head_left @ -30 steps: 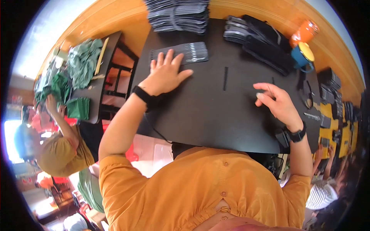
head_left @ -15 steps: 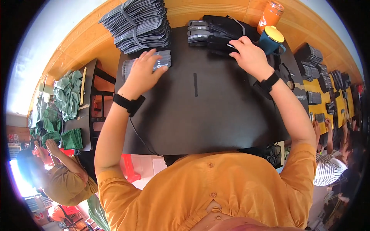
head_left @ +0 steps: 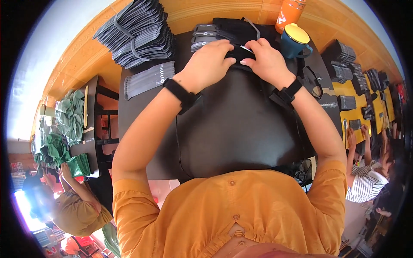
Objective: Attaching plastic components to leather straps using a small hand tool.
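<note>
At the far middle of the dark table lies a pile of black fabric pieces (head_left: 234, 29) with grey tab-like ends (head_left: 204, 34) stacked at its left. My left hand (head_left: 211, 62) is at the pile's near edge, fingers curled, thumb and fingertips on a black fabric piece. Facing it from the right, my right hand (head_left: 267, 62) pinches the same black edge. A small white sliver (head_left: 246, 49) shows by its fingertips; I cannot tell what it is. Both hands partly hide the fabric. Left of my left forearm, grey strips (head_left: 148, 79) lie fanned flat.
A tall strapped stack of dark grey pieces (head_left: 135, 36) stands at the back left. A teal mug with a yellow lid (head_left: 296, 41) and an orange bottle (head_left: 289, 15) stand at the back right, glasses (head_left: 313, 81) nearer. Other people work at tables on both sides.
My left hand has left the grey strips and moved right to the black fabric beside my right hand. The grey strips now lie uncovered. My right hand stays at the pile.
</note>
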Motion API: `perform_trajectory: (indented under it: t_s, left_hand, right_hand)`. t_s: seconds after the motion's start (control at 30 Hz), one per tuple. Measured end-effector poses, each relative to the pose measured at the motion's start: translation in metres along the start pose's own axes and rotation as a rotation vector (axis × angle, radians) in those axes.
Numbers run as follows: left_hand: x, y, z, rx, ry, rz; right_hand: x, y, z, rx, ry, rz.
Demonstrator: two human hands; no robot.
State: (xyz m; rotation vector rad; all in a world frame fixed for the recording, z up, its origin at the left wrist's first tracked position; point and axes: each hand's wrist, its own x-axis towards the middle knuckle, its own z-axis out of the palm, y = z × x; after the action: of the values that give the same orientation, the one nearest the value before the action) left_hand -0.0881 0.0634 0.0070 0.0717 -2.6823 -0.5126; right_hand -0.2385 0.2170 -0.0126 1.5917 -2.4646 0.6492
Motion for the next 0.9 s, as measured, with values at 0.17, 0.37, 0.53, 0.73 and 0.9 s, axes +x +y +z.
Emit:
perform_trajectory:
  t_s: [0.17,0.37,0.53,0.73,0.9]
  left_hand:
    - [0.019,-0.006,0.022,0.298,-0.003,-0.069]
    - [0.032,0.016,0.015,0.461,-0.182,-0.178]
    - [0.028,0.009,0.021,0.347,-0.214,-0.211]
    - [0.017,0.011,0.028,0.328,-0.15,-0.177]
    - [0.017,0.016,0.017,0.271,-0.217,-0.191]
  right_hand:
    - [-0.001,-0.001,0.002,0.021,0.006,-0.04]
    - [-0.005,0.002,0.005,0.066,0.039,-0.073]
    - [-0.003,0.009,0.004,0.11,0.032,-0.079]
    - [-0.003,0.005,0.001,0.101,-0.006,-0.099]
    - [-0.003,0.007,0.002,0.113,-0.01,-0.158]
